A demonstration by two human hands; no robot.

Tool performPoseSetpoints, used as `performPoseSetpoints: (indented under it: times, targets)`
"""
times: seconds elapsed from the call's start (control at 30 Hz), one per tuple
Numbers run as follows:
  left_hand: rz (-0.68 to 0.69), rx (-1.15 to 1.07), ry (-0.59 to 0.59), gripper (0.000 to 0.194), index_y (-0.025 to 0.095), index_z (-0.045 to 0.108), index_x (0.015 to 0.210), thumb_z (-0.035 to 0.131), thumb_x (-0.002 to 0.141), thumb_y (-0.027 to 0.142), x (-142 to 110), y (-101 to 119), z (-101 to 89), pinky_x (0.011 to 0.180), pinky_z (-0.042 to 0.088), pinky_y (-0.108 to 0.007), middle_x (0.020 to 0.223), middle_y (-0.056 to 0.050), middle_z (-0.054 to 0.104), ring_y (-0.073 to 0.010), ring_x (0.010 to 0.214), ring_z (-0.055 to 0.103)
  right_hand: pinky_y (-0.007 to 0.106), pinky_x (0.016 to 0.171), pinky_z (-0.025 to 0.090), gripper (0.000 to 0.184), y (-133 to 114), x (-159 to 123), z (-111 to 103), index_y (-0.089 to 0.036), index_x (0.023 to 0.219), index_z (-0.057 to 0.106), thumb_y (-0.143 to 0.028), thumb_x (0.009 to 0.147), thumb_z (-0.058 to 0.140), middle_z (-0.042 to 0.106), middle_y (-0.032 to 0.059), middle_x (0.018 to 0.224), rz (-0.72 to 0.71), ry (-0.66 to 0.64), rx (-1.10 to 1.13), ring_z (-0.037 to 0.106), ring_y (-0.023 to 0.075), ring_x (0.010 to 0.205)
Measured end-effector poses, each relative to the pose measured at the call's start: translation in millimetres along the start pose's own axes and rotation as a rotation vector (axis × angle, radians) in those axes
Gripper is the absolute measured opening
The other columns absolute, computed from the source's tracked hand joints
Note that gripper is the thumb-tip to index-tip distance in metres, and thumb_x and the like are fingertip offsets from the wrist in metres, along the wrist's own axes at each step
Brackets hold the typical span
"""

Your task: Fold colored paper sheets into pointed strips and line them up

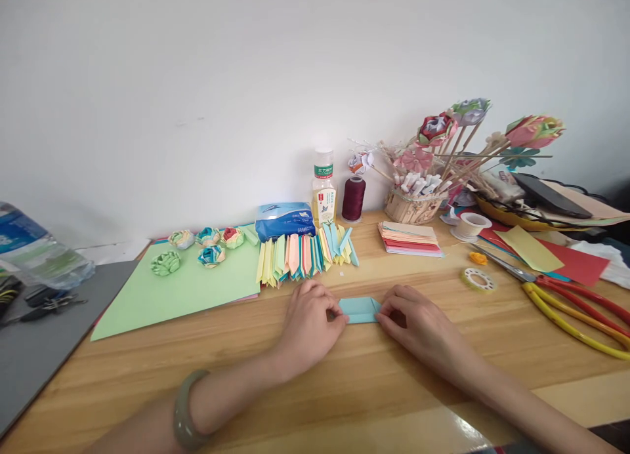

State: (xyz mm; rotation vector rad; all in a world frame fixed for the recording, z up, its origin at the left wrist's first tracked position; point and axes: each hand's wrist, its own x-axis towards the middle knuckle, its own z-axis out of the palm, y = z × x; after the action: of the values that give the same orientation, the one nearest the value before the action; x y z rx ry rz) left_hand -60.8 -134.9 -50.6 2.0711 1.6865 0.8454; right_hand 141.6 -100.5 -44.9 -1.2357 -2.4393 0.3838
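A small blue strip of folded paper (360,309) lies on the wooden table between my two hands. My left hand (315,319) pinches its left end, thumb and forefinger together. At the right end my right hand (413,316) pinches the paper the same way. The strip shows a lengthwise crease and a slanted fold near its right end. Just beyond my left hand stands a row of folded paper pieces (300,257) in yellow, green, pink and blue. A stack of cut paper sheets (411,239) lies farther back on the right.
Several paper flowers (166,263) rest on a green sheet (197,303) at left. Behind are a blue tissue pack (285,220), a bottle (324,188), a thread spool (354,199) and a basket (413,206) of paper flowers. Scissors (556,293) and a tape roll (478,279) lie right.
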Motion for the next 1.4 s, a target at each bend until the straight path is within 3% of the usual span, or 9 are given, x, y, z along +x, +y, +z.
performPoseSetpoints:
  times: [0.37,0.53,0.7,0.83,1.03,1.23,1.4]
  targets:
    - [-0.008,0.075,-0.023,0.016,0.018,0.059,0.058,0.068,0.07,0.013,2.7,-0.7,2.4,0.086,0.042,-0.047,0.086,-0.005,0.058,-0.0272,0.1,0.044,0.031,0.065,0.042,0.012,1.3,-0.3,1.2,-0.02,0.07,0.053,-0.018,0.081,0.051,0.058,0.0022,0.073,0.002,-0.007,-0.107,0.056,0.0191,0.072]
    - [-0.014,0.073,-0.031,0.013,0.018,0.057,0.073,0.069,0.073,0.016,-0.1,-0.9,-0.6,0.086,0.04,-0.044,0.09,-0.004,0.053,-0.0252,0.1,0.042,0.033,0.069,0.041,0.003,5.2,-3.3,1.5,-0.02,0.081,0.053,-0.02,0.084,0.052,0.059,0.0032,0.082,-0.06,0.065,-0.096,0.055,0.0185,0.075]
    - [0.179,0.144,-0.025,0.018,0.026,0.065,0.09,0.061,0.081,0.01,-3.0,1.3,-0.9,0.088,0.036,-0.043,0.1,-0.003,0.05,-0.0248,0.105,0.038,0.036,0.076,0.037,0.029,2.1,-8.5,-3.7,-0.02,0.092,0.061,-0.012,0.093,0.033,0.062,0.0057,0.089,-0.409,0.063,-0.234,0.054,0.0193,0.08]
    - [0.386,0.305,-0.05,0.025,0.03,0.07,0.09,0.05,0.09,0.014,-8.4,1.0,-2.2,0.083,0.031,-0.042,0.096,-0.003,0.053,-0.0247,0.103,0.039,0.036,0.073,0.038,0.032,6.5,-13.9,-10.2,-0.017,0.105,0.06,-0.016,0.096,0.029,0.064,0.0075,0.09,-0.555,0.001,-0.324,0.055,0.0205,0.081]
    - [0.575,0.505,0.025,0.021,0.022,0.066,0.099,0.046,0.094,0.017,-16.3,-8.3,-6.7,0.076,0.026,-0.037,0.089,-0.003,0.06,-0.0224,0.098,0.045,0.037,0.075,0.045,0.037,18.0,-19.0,-14.1,-0.015,0.112,0.058,-0.018,0.098,0.024,0.066,0.0108,0.1,-0.605,-0.001,-0.267,0.058,0.0212,0.091]
    - [0.688,0.313,-0.03,0.023,0.022,0.066,0.096,0.043,0.096,0.017,-13.1,-25.7,-16.7,0.074,0.025,-0.034,0.087,0.0,0.066,-0.0174,0.091,0.051,0.039,0.08,0.048,0.034,26.6,-21.4,-10.4,-0.018,0.116,0.057,-0.019,0.098,0.028,0.064,0.0114,0.106,-0.544,-0.011,-0.12,0.058,0.0216,0.096]
    - [0.762,0.286,-0.037,0.025,0.02,0.065,0.096,0.04,0.098,0.018,-10.1,-29.8,-25.4,0.075,0.027,-0.034,0.092,0.001,0.068,-0.0162,0.093,0.052,0.037,0.082,0.049,0.033,27.4,-20.0,-11.8,-0.017,0.111,0.06,-0.015,0.096,0.031,0.063,0.0116,0.104,-0.484,-0.054,-0.011,0.058,0.0203,0.095]
